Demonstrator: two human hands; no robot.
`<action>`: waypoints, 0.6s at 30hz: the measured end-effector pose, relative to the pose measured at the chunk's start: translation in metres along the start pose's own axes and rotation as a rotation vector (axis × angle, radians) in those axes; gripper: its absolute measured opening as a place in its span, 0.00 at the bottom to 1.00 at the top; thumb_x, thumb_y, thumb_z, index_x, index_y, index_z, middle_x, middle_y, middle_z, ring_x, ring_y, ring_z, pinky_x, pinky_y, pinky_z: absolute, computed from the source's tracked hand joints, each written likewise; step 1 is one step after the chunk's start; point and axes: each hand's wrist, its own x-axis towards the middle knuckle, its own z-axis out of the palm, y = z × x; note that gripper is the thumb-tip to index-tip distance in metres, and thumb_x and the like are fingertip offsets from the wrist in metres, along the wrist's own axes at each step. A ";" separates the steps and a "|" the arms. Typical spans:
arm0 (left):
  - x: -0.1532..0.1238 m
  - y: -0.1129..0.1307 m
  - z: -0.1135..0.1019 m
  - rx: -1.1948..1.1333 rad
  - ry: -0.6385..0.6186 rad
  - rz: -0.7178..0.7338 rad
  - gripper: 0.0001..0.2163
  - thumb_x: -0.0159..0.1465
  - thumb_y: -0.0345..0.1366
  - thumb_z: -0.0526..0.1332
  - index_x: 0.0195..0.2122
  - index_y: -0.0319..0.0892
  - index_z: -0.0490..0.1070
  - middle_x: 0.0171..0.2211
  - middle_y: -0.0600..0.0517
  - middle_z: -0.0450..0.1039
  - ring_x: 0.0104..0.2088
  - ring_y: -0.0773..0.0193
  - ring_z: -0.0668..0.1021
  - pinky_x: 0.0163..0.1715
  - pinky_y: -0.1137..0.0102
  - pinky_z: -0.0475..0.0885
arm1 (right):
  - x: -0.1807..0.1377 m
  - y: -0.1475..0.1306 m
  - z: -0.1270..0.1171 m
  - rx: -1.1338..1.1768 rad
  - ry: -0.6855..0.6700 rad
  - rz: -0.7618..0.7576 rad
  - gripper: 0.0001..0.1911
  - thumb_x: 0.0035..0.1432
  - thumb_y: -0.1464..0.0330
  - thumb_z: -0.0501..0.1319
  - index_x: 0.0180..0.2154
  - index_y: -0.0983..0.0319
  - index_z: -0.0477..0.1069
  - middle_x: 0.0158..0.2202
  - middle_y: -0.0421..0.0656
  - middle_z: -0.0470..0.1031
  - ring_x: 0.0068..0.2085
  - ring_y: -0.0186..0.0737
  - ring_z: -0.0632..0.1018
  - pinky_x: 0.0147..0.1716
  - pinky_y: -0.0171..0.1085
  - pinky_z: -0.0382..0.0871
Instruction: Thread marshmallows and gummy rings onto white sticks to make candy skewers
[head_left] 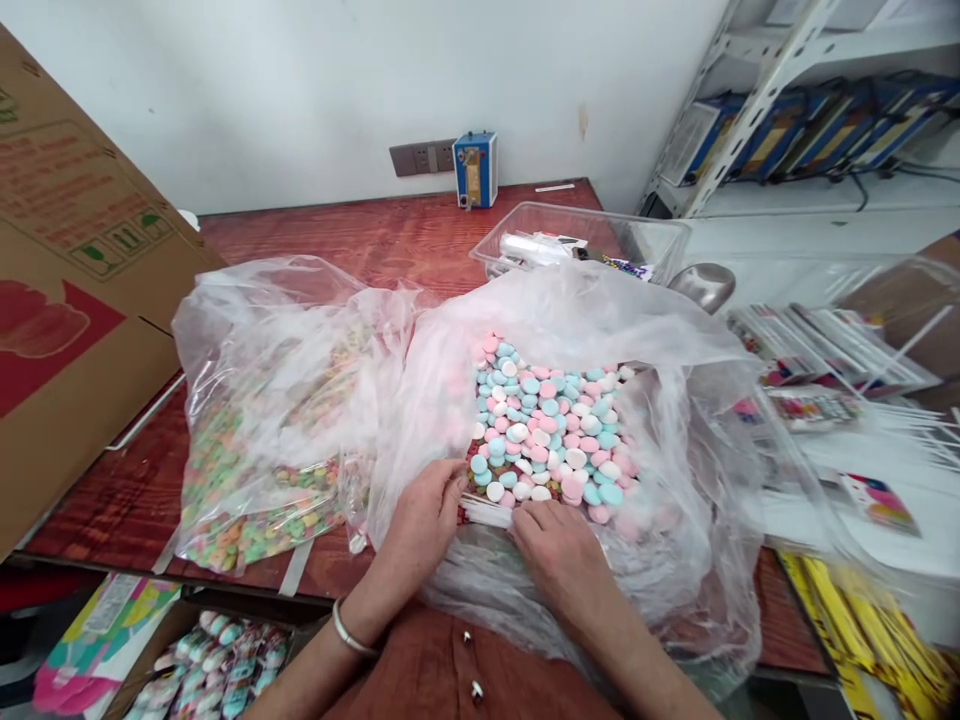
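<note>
A large clear plastic bag [480,300] lies open on the table, with many pink, pale blue and white flat oval candies [547,410] inside it. My left hand [427,505] is closed with bent fingers at the near left edge of the bag's opening. My right hand [559,545] also has its fingers curled on the near edge, close to the candies. Between the two hands runs a narrow white streaked strip [487,512]; whether it is gathered plastic or thin sticks is unclear. Some brownish and red bits show beneath the nearest candies. My fingertips are partly hidden.
On the left stand a second plastic bag [262,440] of small green and orange pieces and a cardboard carton [75,260]. Behind is a clear bin [585,220] beside a metal scoop [703,285]. A box of wrapped candies [217,660] sits below the table's front edge.
</note>
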 end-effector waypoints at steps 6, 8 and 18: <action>0.006 -0.019 0.007 0.085 0.157 -0.027 0.15 0.69 0.32 0.50 0.53 0.40 0.69 0.50 0.44 0.74 0.50 0.58 0.76 0.51 0.60 0.71 | -0.018 0.007 0.001 0.046 0.168 -0.017 0.11 0.65 0.75 0.55 0.44 0.62 0.75 0.51 0.48 0.77 0.48 0.48 0.75 0.49 0.43 0.62; 0.005 -0.018 0.008 0.200 0.231 0.013 0.17 0.68 0.31 0.52 0.57 0.40 0.65 0.55 0.42 0.70 0.55 0.55 0.73 0.55 0.57 0.69 | -0.018 0.008 -0.002 0.056 0.237 0.015 0.12 0.66 0.74 0.53 0.43 0.63 0.75 0.50 0.50 0.78 0.48 0.48 0.75 0.49 0.43 0.63; 0.033 0.005 0.026 0.428 -0.208 0.172 0.14 0.63 0.27 0.58 0.49 0.42 0.70 0.42 0.46 0.75 0.44 0.55 0.76 0.45 0.62 0.73 | -0.013 0.012 -0.007 0.458 -0.031 0.354 0.16 0.68 0.65 0.46 0.30 0.59 0.67 0.25 0.41 0.75 0.27 0.41 0.76 0.26 0.35 0.63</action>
